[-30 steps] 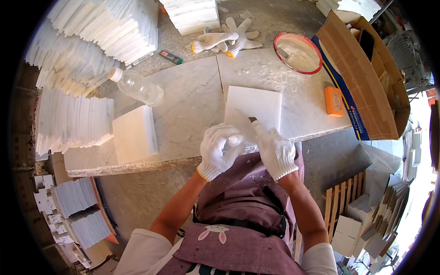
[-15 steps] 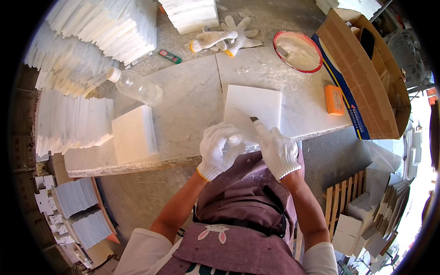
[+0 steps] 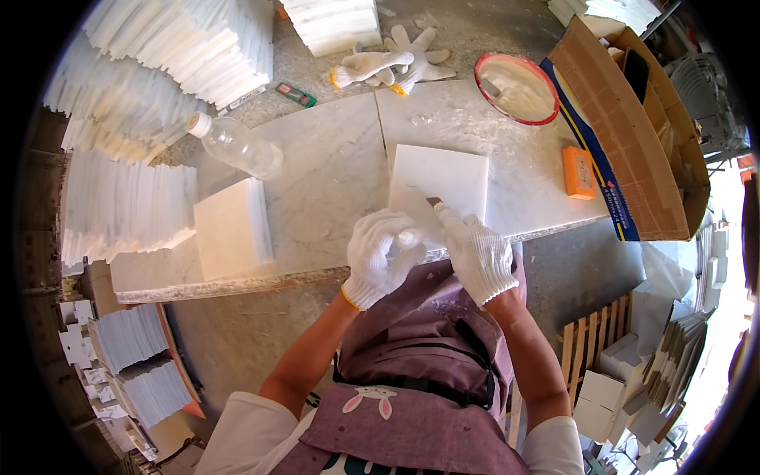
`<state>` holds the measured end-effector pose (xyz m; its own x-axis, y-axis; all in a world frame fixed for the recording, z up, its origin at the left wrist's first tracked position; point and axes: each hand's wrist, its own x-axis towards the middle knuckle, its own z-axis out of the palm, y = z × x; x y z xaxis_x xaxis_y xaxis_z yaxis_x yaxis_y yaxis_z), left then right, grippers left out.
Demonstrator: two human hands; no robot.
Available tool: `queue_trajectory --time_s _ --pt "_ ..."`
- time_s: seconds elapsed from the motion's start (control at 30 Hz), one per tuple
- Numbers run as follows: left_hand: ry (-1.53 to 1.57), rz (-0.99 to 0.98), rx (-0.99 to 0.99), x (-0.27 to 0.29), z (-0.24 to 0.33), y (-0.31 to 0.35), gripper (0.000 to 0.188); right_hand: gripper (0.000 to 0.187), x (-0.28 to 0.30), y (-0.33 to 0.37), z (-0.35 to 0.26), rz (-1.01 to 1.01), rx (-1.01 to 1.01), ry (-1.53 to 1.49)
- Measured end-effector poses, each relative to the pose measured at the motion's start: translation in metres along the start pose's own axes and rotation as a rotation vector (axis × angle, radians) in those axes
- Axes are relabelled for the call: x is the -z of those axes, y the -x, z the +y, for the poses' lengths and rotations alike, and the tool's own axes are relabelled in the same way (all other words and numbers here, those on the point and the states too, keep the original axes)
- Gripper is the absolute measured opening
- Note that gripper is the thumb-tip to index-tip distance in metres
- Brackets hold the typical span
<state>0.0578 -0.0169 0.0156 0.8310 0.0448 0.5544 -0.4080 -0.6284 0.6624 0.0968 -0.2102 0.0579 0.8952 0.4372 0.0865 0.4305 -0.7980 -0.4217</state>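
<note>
A square white tile [image 3: 443, 176] lies on the marble-topped bench [image 3: 317, 150] in front of me. My right hand [image 3: 477, 252], in a white knit glove, is closed on a small dark flat blade [image 3: 434, 202]. The blade's tip rests on or just above the tile; the glove hides the rest of it. My left hand [image 3: 381, 252], gloved too, is at the tile's near left corner. Its fingers curl toward the thumb in a loose ring. Something whitish may be pinched there, but it blends with the glove.
Stacked white tiles [image 3: 131, 210] line the left, with a few more [image 3: 231, 229] nearer. A plastic bottle [image 3: 237, 147] lies on its side. Farther back are a green-and-red tool [image 3: 296, 95], spare gloves [image 3: 412, 59] and a red-rimmed bowl of pale paste [image 3: 522, 91]. An orange box [image 3: 579, 172] and cardboard carton [image 3: 625, 134] stand right.
My right hand and the blade have shifted slightly left and away from me over the tile. My left hand stays almost where it was. The whole view moved a little.
</note>
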Motion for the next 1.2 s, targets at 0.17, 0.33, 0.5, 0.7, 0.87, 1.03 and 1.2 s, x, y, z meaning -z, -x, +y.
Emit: queue_trajectory --time_s 0.17,0.33,0.5,0.7,0.87,1.03,1.2 --pt "-0.062 0.006 -0.048 -0.003 -0.005 0.002 0.037 0.040 0.020 0.015 -0.011 -0.240 -0.115 0.091" --pt "-0.052 0.004 -0.021 0.002 -0.002 0.002 0.035 0.041 0.029 0.011 -0.010 -0.204 -0.091 0.048" --pt "-0.044 0.012 -0.018 0.001 -0.002 0.000 0.037 0.040 0.017 -0.005 -0.009 -0.084 -0.150 -0.048" --pt "-0.043 0.042 -0.018 0.004 -0.001 0.003 0.034 0.038 0.011 0.001 -0.009 -0.231 -0.055 0.181" --pt "-0.017 0.011 -0.019 0.007 0.000 -0.001 0.032 0.037 0.023 0.011 -0.018 -0.276 -0.089 0.193" --pt "0.021 0.056 0.045 0.004 0.001 0.001 0.029 0.040 0.014 0.040 0.000 -0.042 0.022 -0.115" --pt "0.088 0.030 0.195 0.007 0.006 -0.001 0.029 0.042 0.016 0.077 -0.021 -0.112 -0.391 -0.646"
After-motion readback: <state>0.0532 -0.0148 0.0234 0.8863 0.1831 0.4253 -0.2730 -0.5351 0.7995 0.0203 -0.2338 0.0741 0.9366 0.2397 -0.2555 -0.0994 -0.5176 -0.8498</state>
